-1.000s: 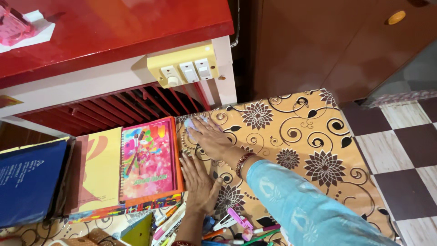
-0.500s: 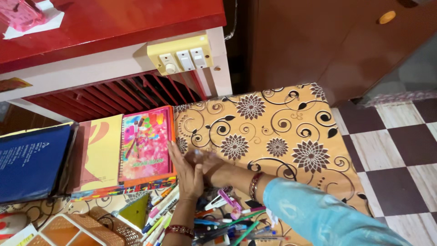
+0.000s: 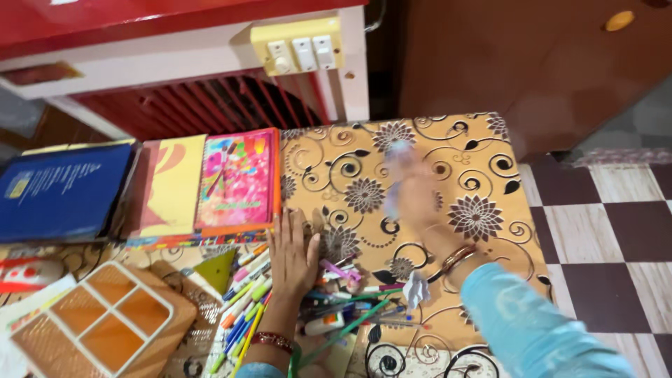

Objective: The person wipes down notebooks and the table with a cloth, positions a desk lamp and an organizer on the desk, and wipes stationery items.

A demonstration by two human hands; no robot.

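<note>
Where the floral table covering [image 3: 483, 150] lies bare, from the centre out to 3 o'clock, the wiping is in hand; the rest of the surface is loaded. A blue folder [image 3: 63, 189] sits at 9 o'clock, with a yellow book [image 3: 171, 185] and a pink spiral notebook [image 3: 238, 178] beside it towards 11 o'clock. An orange compartment basket [image 3: 105, 322] stands at 7 o'clock. A heap of pens [image 3: 245, 308] spreads around 6 o'clock.

The left hand [image 3: 290, 255] lies flat on the covering, fingers spread, holding nothing, its heel touching the pens and its fingertips just below the notebook's corner. The right hand [image 3: 420, 196] is over the covering at about 1 o'clock from the left hand, blurred by motion. A pale cloth [image 3: 395, 161] shows at its fingertips; whether it is pinched or pressed under flat fingers cannot be told. A crumpled white paper [image 3: 416, 287] lies at 5 o'clock from the left hand, near the right wrist.

Judgement: the stroke is best made with the cloth pressed flat and full against the covering, in overlapping passes. The left hand serves well as a brace, holding the covering taut. The sleeve risks catching the crumpled paper and the nearest pens.
</note>
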